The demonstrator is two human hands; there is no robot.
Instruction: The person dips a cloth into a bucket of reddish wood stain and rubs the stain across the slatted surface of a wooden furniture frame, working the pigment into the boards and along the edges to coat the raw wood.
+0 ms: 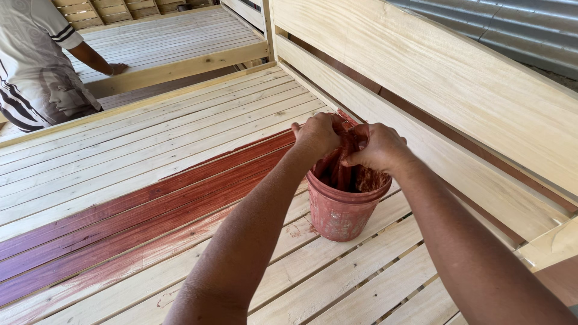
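A small red-stained bucket (340, 210) stands on the pale slats of a wooden bed frame (150, 138). Above its mouth, my left hand (317, 135) and my right hand (379, 147) are both closed on a red-soaked cloth (349, 157), which hangs twisted down into the bucket. Reddish liquid shows inside the bucket under my right hand. To the left of the bucket, a band of slats (138, 210) is stained dark red, fading to streaks at its near edge.
A tall bare-wood headboard (433, 78) rises right behind the bucket. Another person in a white striped shirt (36, 66) stands at far left, one hand resting on a second slatted frame (174, 42). Corrugated metal (530, 30) lies at top right.
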